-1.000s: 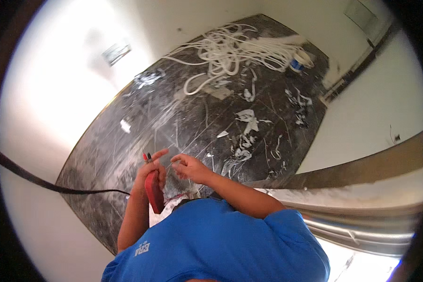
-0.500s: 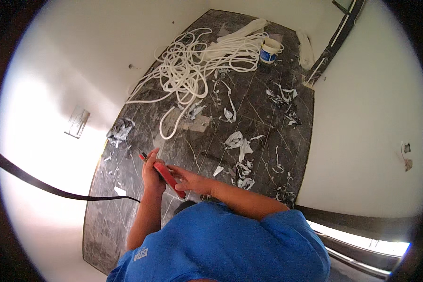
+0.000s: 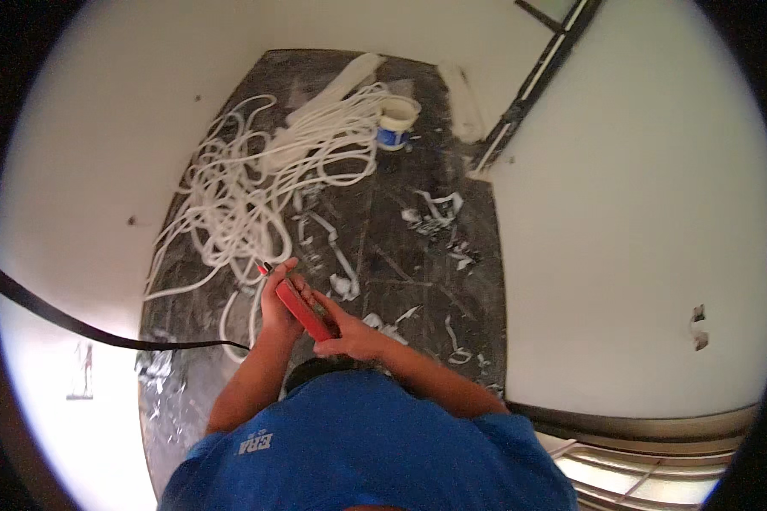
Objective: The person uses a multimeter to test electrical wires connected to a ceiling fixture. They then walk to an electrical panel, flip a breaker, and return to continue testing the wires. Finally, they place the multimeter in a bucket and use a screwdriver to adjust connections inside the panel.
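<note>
Red case (image 3: pixel 303 312), now in the right hand (image 3: pixel 354 337) too

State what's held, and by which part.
A red, oblong case: the left hand holds its upper end, the right hand its lower end. The left hand also holds slim red and black rods.

1. Washed out to near-white on the wall (image 3: pixel 43 383), to the left of and nearer the body than the left hand (image 3: pixel 281 296).
2. Bright again at the slatted strip (image 3: pixel 648 481), low to the right of the right hand (image 3: pixel 354 336).
3. Dim across the dark floor (image 3: pixel 418 281) ahead of both hands.
4. Slightly soft and grainy in the white tubing (image 3: pixel 226 200) beyond them.
5. Bowed, then black, toward the surrounding rim.
</note>
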Motion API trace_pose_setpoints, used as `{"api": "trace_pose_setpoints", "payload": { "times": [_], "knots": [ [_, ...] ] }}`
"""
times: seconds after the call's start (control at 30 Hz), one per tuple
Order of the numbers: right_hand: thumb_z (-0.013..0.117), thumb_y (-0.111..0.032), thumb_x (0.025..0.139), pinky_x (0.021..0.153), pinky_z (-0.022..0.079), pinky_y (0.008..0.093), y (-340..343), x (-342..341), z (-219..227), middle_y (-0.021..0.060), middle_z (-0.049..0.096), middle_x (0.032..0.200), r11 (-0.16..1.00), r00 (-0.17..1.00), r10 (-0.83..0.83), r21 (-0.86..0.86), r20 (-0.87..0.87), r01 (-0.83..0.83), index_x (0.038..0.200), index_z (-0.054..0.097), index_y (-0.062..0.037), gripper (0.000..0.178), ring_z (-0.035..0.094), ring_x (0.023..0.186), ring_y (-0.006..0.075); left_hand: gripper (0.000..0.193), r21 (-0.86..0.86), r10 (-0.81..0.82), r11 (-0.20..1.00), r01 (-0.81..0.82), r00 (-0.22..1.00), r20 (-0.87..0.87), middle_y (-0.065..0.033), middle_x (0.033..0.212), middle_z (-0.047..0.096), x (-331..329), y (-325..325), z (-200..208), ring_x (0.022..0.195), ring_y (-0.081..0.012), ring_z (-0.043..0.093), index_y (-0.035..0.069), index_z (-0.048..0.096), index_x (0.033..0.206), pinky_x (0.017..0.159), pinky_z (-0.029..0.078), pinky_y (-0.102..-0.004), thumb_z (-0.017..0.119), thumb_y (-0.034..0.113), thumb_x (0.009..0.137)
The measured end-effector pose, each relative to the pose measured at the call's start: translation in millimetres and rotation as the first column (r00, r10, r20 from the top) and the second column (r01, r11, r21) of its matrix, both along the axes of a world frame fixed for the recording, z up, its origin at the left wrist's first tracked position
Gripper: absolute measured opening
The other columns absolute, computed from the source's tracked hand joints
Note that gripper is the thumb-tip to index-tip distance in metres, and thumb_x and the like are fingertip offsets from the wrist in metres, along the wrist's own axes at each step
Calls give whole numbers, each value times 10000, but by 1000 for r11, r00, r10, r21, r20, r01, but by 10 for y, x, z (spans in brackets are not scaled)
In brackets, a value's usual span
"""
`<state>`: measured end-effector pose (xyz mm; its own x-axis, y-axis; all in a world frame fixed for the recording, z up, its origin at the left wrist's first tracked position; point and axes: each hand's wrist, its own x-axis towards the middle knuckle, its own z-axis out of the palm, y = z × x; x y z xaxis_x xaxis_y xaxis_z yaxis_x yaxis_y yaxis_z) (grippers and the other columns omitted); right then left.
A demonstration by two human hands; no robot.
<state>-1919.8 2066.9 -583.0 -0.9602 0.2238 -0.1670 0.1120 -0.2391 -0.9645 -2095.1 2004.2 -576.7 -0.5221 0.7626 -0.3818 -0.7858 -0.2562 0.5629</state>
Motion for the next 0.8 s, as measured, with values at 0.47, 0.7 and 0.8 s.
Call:
{"api": "trace_pose_setpoints", "payload": {
  "times": [0.47, 0.7, 0.8],
  "knots": [
    [762, -365, 833, 717, 498, 301, 3731, -235, -308, 65, 667, 960, 793, 791, -519, -161, 324, 587, 1374, 563, 2, 684, 645, 839, 169, 455, -297, -796, 573, 764, 605, 21, -103, 1206, 653, -931, 4091, -1136, 1094, -286, 630, 150, 578, 1358, 964, 488, -519, 579, 452, 1019],
    [790, -420, 825, 610, 481, 286, 6049, -495, -933, 102, 686, 988, 850, 627, -485, 159, 609, 502, 1260, 630, 14, 635, 642, 733, 175, 470, -630, -842, 422, 652, 540, -5, -140, 1129, 698, -1988, 5358, -1468, 983, -288, 686, 118, 558, 1401, 812, 573, -465, 592, 364, 1002],
    [825, -383, 801, 586, 507, 305, 7010, -358, -1204, 129, 686, 1053, 895, 540, -397, 182, 742, 408, 1314, 611, 32, 693, 664, 754, 188, 443, -609, -686, 622, 492, 717, -121, -108, 1052, 700, -2315, 6113, -1421, 916, -257, 695, 95, 553, 1402, 758, 578, -425, 574, 302, 1011]
  ]
}}
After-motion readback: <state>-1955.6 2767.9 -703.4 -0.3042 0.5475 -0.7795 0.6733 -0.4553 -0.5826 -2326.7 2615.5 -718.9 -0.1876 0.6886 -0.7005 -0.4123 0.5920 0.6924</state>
